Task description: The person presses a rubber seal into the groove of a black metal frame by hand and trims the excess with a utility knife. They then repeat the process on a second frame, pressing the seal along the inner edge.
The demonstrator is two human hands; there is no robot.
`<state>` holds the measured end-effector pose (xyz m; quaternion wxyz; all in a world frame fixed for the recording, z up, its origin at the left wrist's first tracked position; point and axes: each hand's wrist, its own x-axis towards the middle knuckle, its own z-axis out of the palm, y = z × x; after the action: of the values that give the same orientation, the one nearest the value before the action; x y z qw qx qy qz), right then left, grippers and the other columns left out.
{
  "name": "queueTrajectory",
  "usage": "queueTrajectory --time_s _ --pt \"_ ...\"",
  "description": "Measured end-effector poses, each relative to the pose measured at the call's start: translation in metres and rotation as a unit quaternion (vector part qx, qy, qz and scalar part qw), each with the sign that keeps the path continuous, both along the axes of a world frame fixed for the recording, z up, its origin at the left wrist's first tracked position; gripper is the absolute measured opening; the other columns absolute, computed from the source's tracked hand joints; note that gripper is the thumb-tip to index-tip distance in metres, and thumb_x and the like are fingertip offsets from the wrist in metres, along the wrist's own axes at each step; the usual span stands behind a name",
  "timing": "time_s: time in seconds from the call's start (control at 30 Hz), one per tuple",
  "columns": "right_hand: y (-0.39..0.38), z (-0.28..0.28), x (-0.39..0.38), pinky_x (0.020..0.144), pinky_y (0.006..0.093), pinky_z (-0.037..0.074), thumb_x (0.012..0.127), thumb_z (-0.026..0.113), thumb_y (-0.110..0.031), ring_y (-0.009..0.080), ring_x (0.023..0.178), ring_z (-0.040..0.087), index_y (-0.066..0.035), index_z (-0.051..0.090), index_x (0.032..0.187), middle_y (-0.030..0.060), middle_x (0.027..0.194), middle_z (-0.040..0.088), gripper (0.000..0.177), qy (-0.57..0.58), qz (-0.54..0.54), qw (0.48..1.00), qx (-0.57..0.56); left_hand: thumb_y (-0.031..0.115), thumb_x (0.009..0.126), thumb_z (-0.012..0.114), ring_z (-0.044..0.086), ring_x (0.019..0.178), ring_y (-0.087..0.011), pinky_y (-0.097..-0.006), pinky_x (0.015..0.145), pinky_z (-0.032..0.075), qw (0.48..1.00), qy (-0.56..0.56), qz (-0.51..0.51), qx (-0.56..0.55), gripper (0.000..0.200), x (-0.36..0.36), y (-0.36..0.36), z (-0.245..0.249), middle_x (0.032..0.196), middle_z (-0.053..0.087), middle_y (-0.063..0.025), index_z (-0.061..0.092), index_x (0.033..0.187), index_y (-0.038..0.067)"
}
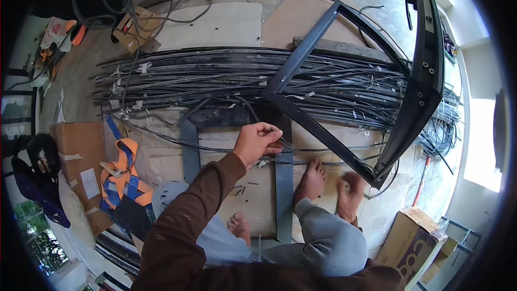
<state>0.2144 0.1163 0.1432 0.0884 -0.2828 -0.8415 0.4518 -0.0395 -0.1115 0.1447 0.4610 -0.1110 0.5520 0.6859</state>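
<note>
My left hand is closed in a pinch on a thin black strip, whose short end pokes out past the fingertips. Motion blurs my right hand, down by the bottom corner of a black window frame; whether its fingers hold anything cannot be made out. The frame stands tilted at the right, and a second dark frame part with a handle rises beside it. Behind my left hand lies a long bundle of black strips, several with white tape bits.
My bare feet stand on the floor around a grey metal frame. At left are an orange and blue harness and a cardboard box. Another carton stands at lower right. Loose strips coil at upper left.
</note>
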Motion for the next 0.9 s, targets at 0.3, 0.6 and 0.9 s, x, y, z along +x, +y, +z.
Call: queueTrajectory --time_s 0.3,0.6,0.9 --pt "-0.009 0.001 -0.171 0.087 0.0325 0.050 0.096 0.061 -0.011 0.0230 0.097 0.065 0.002 0.061 0.119 0.0130 0.104 0.068 0.026 0.062 0.286 0.942 -0.167 0.012 0.094 0.069 0.071 0.080 -0.0173 -0.0285 0.073 0.060 0.995 0.089 -0.026 0.031 0.023 -0.010 0.031 0.001 0.092 0.072 -0.0105 0.067 0.110 -0.004" --pt "-0.008 -0.006 -0.169 0.062 0.0234 0.047 0.098 0.063 -0.014 0.0072 0.068 0.057 0.004 0.065 0.109 0.0027 0.076 0.063 0.022 -0.011 0.229 0.936 -0.269 0.030 0.102 0.058 0.069 0.090 -0.0165 -0.0279 0.079 0.054 0.996 0.082 0.021 -0.042 0.037 -0.044 0.009 -0.012 0.105 0.070 -0.0106 0.062 0.119 -0.002" --pt "-0.014 -0.007 -0.166 0.069 0.0250 0.052 0.100 0.059 -0.012 0.0104 0.075 0.062 0.003 0.058 0.113 0.0070 0.086 0.068 0.020 0.009 0.123 0.901 -0.416 0.017 0.097 0.065 0.066 0.102 -0.0146 -0.0275 0.088 0.052 0.982 0.141 -0.124 -0.036 0.033 -0.019 0.022 0.000 0.110 0.070 -0.0106 0.063 0.122 -0.004"
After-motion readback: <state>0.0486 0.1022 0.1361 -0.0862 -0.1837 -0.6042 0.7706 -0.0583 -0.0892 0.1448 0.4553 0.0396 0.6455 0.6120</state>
